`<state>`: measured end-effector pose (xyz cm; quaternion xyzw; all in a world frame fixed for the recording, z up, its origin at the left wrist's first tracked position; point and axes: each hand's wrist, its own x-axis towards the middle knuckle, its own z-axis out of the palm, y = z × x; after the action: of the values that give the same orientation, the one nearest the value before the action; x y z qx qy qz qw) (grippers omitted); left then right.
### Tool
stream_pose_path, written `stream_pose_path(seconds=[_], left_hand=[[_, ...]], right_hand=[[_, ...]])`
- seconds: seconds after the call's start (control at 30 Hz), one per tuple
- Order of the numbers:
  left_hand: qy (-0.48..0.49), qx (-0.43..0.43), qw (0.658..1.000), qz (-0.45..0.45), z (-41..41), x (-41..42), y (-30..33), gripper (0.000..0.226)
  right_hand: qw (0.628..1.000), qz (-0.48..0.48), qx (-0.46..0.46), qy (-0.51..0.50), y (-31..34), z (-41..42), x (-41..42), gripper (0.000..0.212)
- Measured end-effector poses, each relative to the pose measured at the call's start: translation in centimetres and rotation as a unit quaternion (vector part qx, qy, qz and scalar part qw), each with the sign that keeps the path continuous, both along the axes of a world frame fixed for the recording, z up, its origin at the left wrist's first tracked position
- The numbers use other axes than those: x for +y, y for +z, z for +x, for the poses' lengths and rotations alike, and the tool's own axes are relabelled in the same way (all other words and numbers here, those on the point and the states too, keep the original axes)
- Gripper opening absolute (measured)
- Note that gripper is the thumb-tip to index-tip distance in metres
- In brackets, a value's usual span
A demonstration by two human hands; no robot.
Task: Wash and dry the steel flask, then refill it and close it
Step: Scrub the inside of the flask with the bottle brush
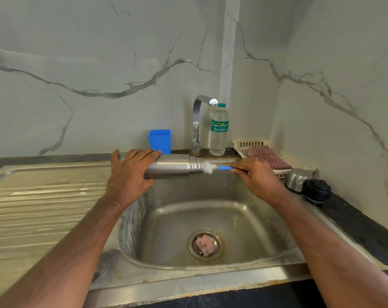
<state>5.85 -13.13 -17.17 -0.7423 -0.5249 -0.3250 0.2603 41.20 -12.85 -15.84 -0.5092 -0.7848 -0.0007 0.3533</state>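
Brush (213,168) handle hidden in right hand (258,177).

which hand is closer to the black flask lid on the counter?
Right. The right hand, gripping the brush, sits just left of the black lid; the left hand holds the flask farther left.

Water bottle (219,130) green label: "Signature"; small print above unreadable.

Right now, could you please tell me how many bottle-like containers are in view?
2: the steel flask lies sideways in the left hand above the sink; the plastic water bottle stands upright beside the tap.
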Motion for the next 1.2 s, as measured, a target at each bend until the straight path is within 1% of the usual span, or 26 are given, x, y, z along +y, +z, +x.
stream_pose_path(seconds=[0.07, 0.17, 0.2, 0.33, 0.37, 0.43, 0.5, 0.57, 0.63, 0.7, 0.8, 0.9, 1.03, 1.1, 1.2], left_hand=[[0.004, -0.002, 1.000, -0.010, 0.0, -0.1, 0.0, 0.080], [-0.025, 0.026, 0.999, -0.014, 1.3, -0.2, -0.4, 0.083], [-0.029, 0.029, 0.999, -0.013, 1.6, -0.2, -0.4, 0.084], [-0.006, -0.007, 1.000, -0.016, 0.2, -0.1, 0.0, 0.080], [0.000, -0.009, 1.000, -0.019, 0.0, 0.0, 0.0, 0.079], [-0.008, -0.005, 1.000, -0.024, 0.3, 0.0, -0.2, 0.079], [-0.029, 0.014, 0.999, -0.029, 1.3, 0.0, -0.4, 0.081], [-0.034, 0.020, 0.999, -0.027, 1.6, 0.1, -0.4, 0.082], [-0.024, 0.011, 0.999, -0.019, 0.8, 0.3, -0.3, 0.081], [-0.012, 0.002, 1.000, -0.018, 0.0, 0.5, -0.4, 0.079], [-0.018, -0.003, 0.999, -0.031, 0.5, 0.4, -0.5, 0.080], [-0.041, 0.019, 0.999, -0.025, 1.7, 0.3, -0.6, 0.083], [-0.021, -0.002, 1.000, -0.020, 0.8, 0.5, -0.4, 0.079], [-0.011, -0.015, 1.000, -0.025, 0.3, 0.6, -0.6, 0.079], [-0.027, 0.001, 0.999, -0.025, 1.1, 0.4, -0.8, 0.080]], right_hand=[[1.000, -0.009, -0.015, 0.000, -0.1, -0.4, -0.4, 0.025], [0.996, -0.023, -0.086, 0.000, -0.4, -2.8, -0.9, 0.027], [0.996, -0.020, -0.090, -0.013, -0.2, -3.1, -1.0, 0.026], [0.996, 0.017, -0.011, -0.091, 1.0, -1.0, -0.9, 0.015], [0.995, 0.014, -0.006, -0.100, 1.0, -0.8, -0.9, 0.013], [0.995, -0.012, -0.039, -0.088, 0.9, -2.0, -1.3, 0.011], [0.996, -0.014, -0.071, -0.058, 0.6, -3.7, -1.6, 0.010], [0.998, -0.010, -0.044, -0.047, 0.6, -3.9, -1.6, 0.013], [0.998, -0.020, 0.006, -0.058, 0.8, -2.7, -1.2, 0.018], [0.997, -0.013, 0.027, -0.070, 0.7, -1.7, -1.0, 0.023], [0.998, -0.018, 0.003, -0.063, 0.4, -3.0, -1.1, 0.035], [0.999, -0.014, -0.017, -0.031, 0.0, -4.3, -1.2, 0.046], [0.997, -0.018, 0.023, -0.069, 0.5, -2.0, -0.8, 0.037], [0.996, -0.009, 0.021, -0.081, 0.5, -1.8, -0.8, 0.034], [0.999, -0.007, -0.014, -0.036, 0.1, -3.6, -1.2, 0.030]])
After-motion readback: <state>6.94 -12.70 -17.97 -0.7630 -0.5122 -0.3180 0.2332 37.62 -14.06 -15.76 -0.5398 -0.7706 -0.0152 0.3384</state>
